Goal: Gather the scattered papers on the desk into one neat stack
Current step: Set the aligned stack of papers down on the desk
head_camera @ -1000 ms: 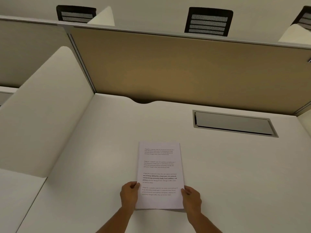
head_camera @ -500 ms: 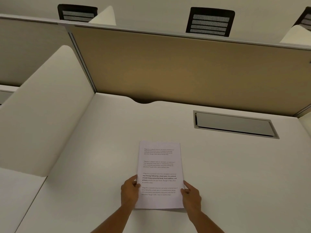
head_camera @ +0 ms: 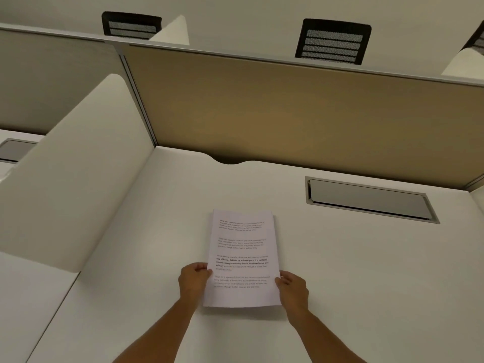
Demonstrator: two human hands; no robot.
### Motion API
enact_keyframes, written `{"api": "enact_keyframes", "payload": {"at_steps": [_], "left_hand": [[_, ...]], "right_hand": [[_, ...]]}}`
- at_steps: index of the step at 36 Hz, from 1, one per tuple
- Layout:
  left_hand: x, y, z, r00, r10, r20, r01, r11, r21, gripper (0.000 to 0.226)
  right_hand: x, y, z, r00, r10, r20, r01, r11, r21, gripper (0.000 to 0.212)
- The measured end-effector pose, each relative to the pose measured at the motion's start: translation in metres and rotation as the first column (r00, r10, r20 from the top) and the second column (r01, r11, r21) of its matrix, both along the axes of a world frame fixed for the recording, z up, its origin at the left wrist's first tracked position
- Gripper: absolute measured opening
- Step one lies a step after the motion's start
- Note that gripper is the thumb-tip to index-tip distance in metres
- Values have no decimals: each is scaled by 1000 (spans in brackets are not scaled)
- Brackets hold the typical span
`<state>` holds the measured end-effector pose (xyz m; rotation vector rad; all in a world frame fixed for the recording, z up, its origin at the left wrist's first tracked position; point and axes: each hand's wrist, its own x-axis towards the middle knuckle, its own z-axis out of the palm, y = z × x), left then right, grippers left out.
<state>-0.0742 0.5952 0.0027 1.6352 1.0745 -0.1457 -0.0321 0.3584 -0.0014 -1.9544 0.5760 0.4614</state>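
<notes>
A white rectangular stack of printed paper sheets (head_camera: 242,258) lies lengthwise on the pale off-white desk top (head_camera: 353,271), near the desk's front middle, its long sides running away from the person. The top sheet carries four short blocks of small black text, the third partly in bold; the words are too small and soft to read. How many sheets lie under it cannot be told, since only a thin double line shows along the right and near edges. The near edge bows slightly and casts a narrow shadow on the desk.

The left hand (head_camera: 195,280) grips the stack's left edge just below the middle, thumb over the top sheet and fingers curled beneath, hidden by the paper. The right hand (head_camera: 293,290) clasps the stack's right edge a little nearer the person, its thumb tip on the margin and the fingers out of sight under or beside the sheets. Both bare forearms are cut off by the bottom of the view.

Beyond the stack and to its right, a grey rectangular metal cable hatch (head_camera: 369,199) sits flush in the desk. Straight behind the stack, the desk's far edge has a shallow dark curved cutout (head_camera: 230,161) against a tan fabric partition panel (head_camera: 288,111). Left of the stack rises a white rounded side divider (head_camera: 70,174). Above the partition, two black mesh-backed office chairs (head_camera: 332,41) show only their backrests, and a third is cut off at the right edge.
</notes>
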Motion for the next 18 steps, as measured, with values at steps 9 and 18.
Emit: {"api": "enact_keyframes", "payload": {"at_steps": [9, 18], "left_hand": [[9, 24, 8, 999, 19, 29, -21, 998, 64, 22], [10, 35, 7, 999, 25, 41, -28, 997, 73, 25]], "right_hand": [[7, 27, 2, 1000, 15, -16, -14, 999, 46, 30], [9, 41, 8, 999, 31, -6, -31, 999, 10, 29]]}}
